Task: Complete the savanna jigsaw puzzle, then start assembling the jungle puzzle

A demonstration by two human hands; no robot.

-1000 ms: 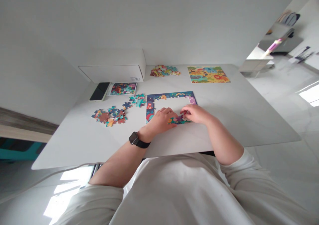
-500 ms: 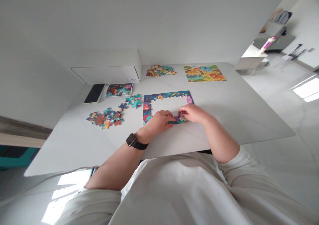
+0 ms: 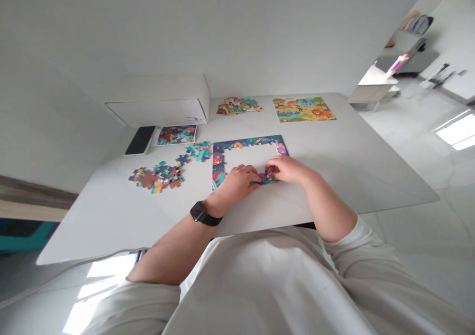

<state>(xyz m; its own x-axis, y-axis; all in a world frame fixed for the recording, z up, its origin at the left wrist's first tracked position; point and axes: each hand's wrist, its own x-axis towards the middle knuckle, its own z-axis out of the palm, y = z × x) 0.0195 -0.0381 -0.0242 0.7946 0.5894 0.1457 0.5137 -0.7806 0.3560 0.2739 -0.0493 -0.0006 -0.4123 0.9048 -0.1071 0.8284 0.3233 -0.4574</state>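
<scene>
A rectangular puzzle border lies on the white table, its middle bare. My left hand, with a black watch on the wrist, rests over the near side of the border, fingers close together and pointing right. My right hand is at the near right corner, its thumb and fingers pinched at the border; whatever is between them is too small to make out. Left of the border lie loose dark and brown puzzle pieces and some teal ones.
Behind stand a white box, a phone and a picture card. Another heap of pieces and a yellow animal puzzle lie at the back. The table's front edge is near my body.
My left hand and watch have shifted very slightly to the right. The right hand stays at the border's near right corner with hardly any movement.
</scene>
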